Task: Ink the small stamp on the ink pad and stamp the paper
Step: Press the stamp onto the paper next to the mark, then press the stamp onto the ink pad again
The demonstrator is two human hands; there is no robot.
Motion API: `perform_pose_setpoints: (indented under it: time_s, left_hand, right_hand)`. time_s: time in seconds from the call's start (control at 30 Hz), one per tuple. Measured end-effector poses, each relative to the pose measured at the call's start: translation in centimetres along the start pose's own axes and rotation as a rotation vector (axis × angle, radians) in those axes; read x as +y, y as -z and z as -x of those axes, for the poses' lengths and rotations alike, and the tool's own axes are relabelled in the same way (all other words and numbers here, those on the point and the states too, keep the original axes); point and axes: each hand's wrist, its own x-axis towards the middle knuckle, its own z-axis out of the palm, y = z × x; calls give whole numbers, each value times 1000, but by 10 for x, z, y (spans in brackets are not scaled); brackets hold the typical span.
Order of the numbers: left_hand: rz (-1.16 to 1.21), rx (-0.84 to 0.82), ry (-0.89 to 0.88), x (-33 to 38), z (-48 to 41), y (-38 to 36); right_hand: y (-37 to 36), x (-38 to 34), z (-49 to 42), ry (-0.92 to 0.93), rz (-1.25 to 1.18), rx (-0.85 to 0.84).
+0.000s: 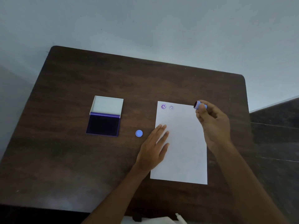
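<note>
A white sheet of paper [182, 147] lies on the dark wooden table, with two round purple stamp marks near its top left corner. My left hand [153, 147] rests flat on the paper's left edge, fingers together. My right hand [212, 125] holds the small blue stamp [199, 105] above the paper's top right corner, tilted so its dark inked face points left. The open ink pad [103, 125] sits at the left, its white lid [106, 105] folded back behind the dark purple pad.
A small round blue cap [139, 133] lies on the table [64, 97] between the ink pad and the paper. The table's far edge meets a pale wall. Something white [161, 220] shows at the near edge below the table.
</note>
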Motion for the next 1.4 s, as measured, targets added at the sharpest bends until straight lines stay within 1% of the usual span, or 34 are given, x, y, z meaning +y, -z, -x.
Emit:
perform_pose_setpoints:
  time_s: [0.1,0.2,0.3,0.37,0.43,0.5,0.53,0.6,0.67,0.7,0.77,0.83,0.9,1.0,1.1,1.17,1.27,1.33,1.4]
  left_hand:
    - [23,103,60,2,15,16]
    - [-7,167,156,1,28,29]
    - [-45,186,147,2,31,34]
    - [-34,224,146,4,29,39]
    - [0,297,175,4,28,50]
    - [2,348,226,-1,31,65]
    - [-22,361,285,-7,35,74]
    - [-56,379,479,-25,45,94]
    - [-36,363,699,-45,51,114]
    - [-29,344,778,-56,53,124]
    - [-51,286,845,-79,54,140]
    - [-84,190,834,-97,50,150]
    - [-111,108,766,-113,47,156]
    - [-127,43,653,-132,40,160]
    - [-145,7,622,-145,35,164]
    - [-126,2,612,-150,34,166]
    - [-93,13,581,-158,36,167]
    - [-69,27,571,-161,38,166]
    - [-57,21,564,-164,39,165]
  right_hand:
    - [-1,2,9,-99,-220,-64]
    - [-9,3,13,-169,-336,-77]
    - [-17,0,16,-284,-440,-59]
    - [-23,-1,18,-333,-476,-73]
    - [-30,0,21,-338,-400,-88]
    - [-42,3,28,-279,-216,-112]
    - [-50,5,33,-231,-107,-127]
    - [-69,9,44,-110,89,-174]
    - [-91,14,54,11,204,-262]
    - [-105,16,58,68,249,-301]
    - [-135,23,65,209,351,-364]
    - [-165,34,67,370,493,-449]
    - [-192,48,67,474,669,-533]
    - [-222,65,65,633,951,-639]
    - [-238,72,65,769,1148,-680]
    - [-240,77,66,852,1192,-672]
    - [-239,81,68,974,1154,-637]
    - [-240,81,67,970,1161,-653]
    - [-244,79,68,913,1182,-680]
